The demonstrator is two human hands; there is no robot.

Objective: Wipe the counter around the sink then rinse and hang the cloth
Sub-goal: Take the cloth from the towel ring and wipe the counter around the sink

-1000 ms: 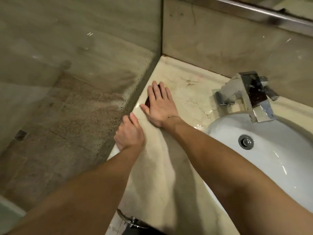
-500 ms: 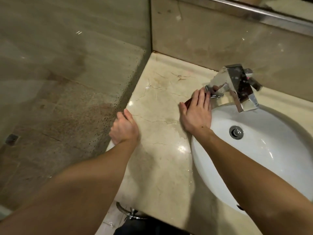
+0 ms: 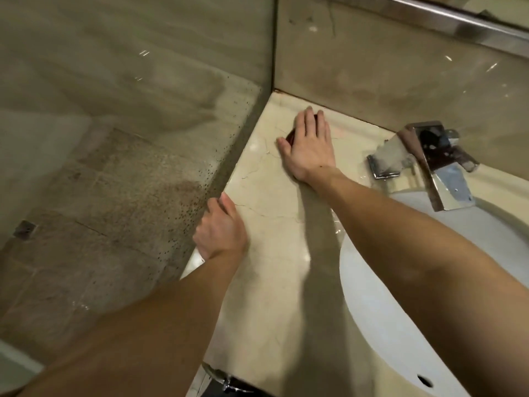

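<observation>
One marble counter (image 3: 272, 296), spotted glass partition (image 3: 120, 167)

We see the right hand (image 3: 310, 147) has left the faucet (image 3: 429, 161), where it lay at the rim of the basin (image 3: 429, 282) half a second ago. It has swept leftward and back across the surface (image 3: 272, 282) into the rear corner. Its flat fingers (image 3: 307, 121) now almost reach the back wall (image 3: 372, 67). The dark red cloth (image 3: 291, 136) has travelled along beneath them.
</observation>
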